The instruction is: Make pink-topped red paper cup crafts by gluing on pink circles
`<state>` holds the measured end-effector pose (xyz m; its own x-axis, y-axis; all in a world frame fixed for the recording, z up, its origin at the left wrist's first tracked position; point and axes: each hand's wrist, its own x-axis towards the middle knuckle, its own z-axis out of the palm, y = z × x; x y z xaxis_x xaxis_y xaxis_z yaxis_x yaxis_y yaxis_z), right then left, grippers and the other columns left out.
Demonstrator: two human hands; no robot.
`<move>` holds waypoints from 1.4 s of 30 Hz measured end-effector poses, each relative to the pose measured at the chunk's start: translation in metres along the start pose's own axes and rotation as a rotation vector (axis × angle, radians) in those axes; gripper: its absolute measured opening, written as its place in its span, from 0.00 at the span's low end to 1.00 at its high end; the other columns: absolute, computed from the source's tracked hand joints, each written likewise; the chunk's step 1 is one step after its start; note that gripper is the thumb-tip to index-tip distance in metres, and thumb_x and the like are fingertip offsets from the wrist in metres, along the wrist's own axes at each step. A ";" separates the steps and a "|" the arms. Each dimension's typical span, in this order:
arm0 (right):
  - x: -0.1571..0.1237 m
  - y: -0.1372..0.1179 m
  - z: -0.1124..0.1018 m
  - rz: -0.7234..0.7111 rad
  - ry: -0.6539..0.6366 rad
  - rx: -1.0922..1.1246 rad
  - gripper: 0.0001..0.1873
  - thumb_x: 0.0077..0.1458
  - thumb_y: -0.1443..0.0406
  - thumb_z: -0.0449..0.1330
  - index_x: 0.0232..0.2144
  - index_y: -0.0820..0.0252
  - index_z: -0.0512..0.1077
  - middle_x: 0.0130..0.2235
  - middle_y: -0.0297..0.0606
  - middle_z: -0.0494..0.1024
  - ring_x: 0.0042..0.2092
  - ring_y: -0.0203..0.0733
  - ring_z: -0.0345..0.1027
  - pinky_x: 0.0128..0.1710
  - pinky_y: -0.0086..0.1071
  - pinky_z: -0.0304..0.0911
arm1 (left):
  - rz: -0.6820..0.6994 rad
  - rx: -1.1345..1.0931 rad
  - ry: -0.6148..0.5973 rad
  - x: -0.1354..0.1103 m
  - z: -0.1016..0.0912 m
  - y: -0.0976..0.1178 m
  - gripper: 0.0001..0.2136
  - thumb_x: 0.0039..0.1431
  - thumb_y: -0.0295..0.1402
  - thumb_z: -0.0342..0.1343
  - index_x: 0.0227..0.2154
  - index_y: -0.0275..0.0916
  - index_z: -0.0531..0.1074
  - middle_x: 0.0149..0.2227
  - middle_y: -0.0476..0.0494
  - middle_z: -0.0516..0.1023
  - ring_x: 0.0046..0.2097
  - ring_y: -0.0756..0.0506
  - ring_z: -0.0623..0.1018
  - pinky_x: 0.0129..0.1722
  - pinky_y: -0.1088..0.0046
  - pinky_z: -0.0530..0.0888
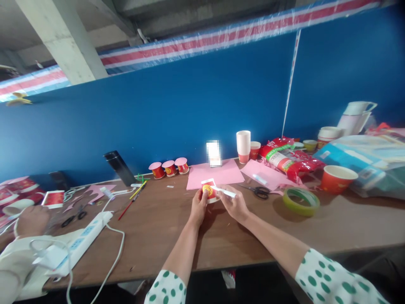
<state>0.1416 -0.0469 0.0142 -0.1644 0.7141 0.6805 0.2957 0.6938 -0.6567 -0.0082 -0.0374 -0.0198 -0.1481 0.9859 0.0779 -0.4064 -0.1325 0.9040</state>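
My left hand [200, 206] is closed around a small red and white paper cup [209, 184] with a round yellow emblem, its thumb pressing on the emblem. A slim white pen [227, 193] is pinched in my right hand [236, 204], its tip at the cup's right side; whether it touches cannot be made out. Just beyond my hands lies a stack of pink paper [218, 175]. Black-handled scissors [261, 192] rest to the right of my right hand.
Three red cup pieces with pink tops [169, 168] stand by the blue partition [190, 101]. A roll of yellow-green tape [300, 202], a red cup [338, 179] and a red plastic package [284, 158] sit rightward. Leftward are a power strip [84, 238] and a co-worker's hand [33, 220].
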 end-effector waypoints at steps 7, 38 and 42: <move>0.000 0.002 0.000 -0.012 0.013 0.031 0.13 0.59 0.61 0.51 0.42 0.56 0.72 0.37 0.40 0.76 0.37 0.41 0.72 0.39 0.31 0.67 | 0.021 0.039 -0.014 -0.001 0.000 0.000 0.15 0.49 0.40 0.59 0.38 0.38 0.73 0.35 0.43 0.78 0.40 0.42 0.76 0.41 0.68 0.70; 0.000 0.004 0.002 0.010 -0.006 0.102 0.13 0.59 0.61 0.51 0.42 0.59 0.72 0.40 0.42 0.76 0.40 0.42 0.71 0.41 0.31 0.67 | 0.104 0.201 -0.016 0.002 -0.003 -0.004 0.18 0.51 0.43 0.57 0.41 0.37 0.71 0.39 0.41 0.77 0.39 0.44 0.75 0.39 0.70 0.71; 0.000 0.005 0.002 0.001 -0.003 0.093 0.13 0.59 0.61 0.51 0.42 0.59 0.72 0.40 0.42 0.76 0.40 0.42 0.71 0.40 0.30 0.68 | 0.111 0.254 -0.013 0.001 -0.003 -0.002 0.19 0.51 0.44 0.56 0.42 0.36 0.71 0.40 0.40 0.76 0.39 0.43 0.75 0.39 0.69 0.71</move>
<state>0.1410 -0.0430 0.0102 -0.1669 0.7150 0.6790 0.2072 0.6987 -0.6848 -0.0101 -0.0366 -0.0230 -0.1666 0.9683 0.1861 -0.1491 -0.2113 0.9660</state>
